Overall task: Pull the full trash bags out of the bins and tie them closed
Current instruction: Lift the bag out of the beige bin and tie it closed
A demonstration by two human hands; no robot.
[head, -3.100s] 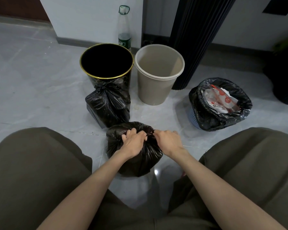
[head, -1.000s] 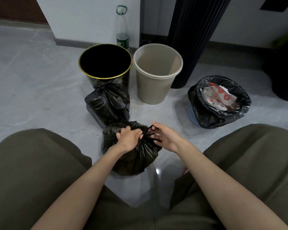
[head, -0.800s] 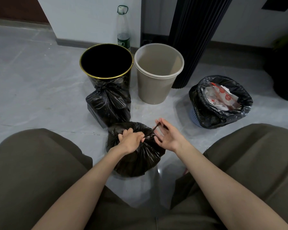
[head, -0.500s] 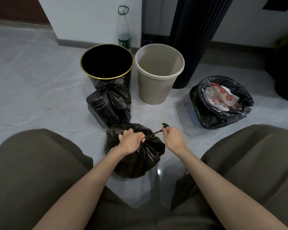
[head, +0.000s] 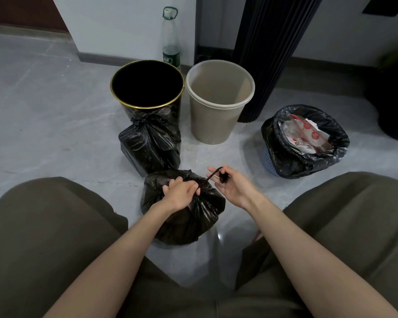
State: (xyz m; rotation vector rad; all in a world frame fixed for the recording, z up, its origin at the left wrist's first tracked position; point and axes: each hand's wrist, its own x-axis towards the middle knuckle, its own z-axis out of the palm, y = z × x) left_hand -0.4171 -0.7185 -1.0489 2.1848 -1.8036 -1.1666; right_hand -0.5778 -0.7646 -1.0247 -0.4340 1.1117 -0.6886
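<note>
Small black plastic trash bag (head: 189, 216) sits on the grey glossy floor (head: 44, 111) at 6 o'clock between the person's knees, out of any bin. It is crinkled and bulging, with the neck gathered. Twisted black strand (head: 213, 175) runs from the neck toward 2 o'clock.

Second black tied bag (head: 151, 143) at 12 o'clock of it leans on the black round bin with gold rim (head: 147, 88). Beige plastic bin (head: 218, 104) stands just beside at 1 o'clock. Blue lattice bin (head: 268, 160) at 3 o'clock has a black liner (head: 308, 157) holding red-and-white wrappers; print unreadable. Clear bottle with green label (head: 170, 40) is behind; text too small.

Left hand (head: 180, 193): grip clenched round the bag's neck, knuckles up. Right hand (head: 233, 187): palm up, the strand lying over the fingers, thumb pinning its end.
</note>
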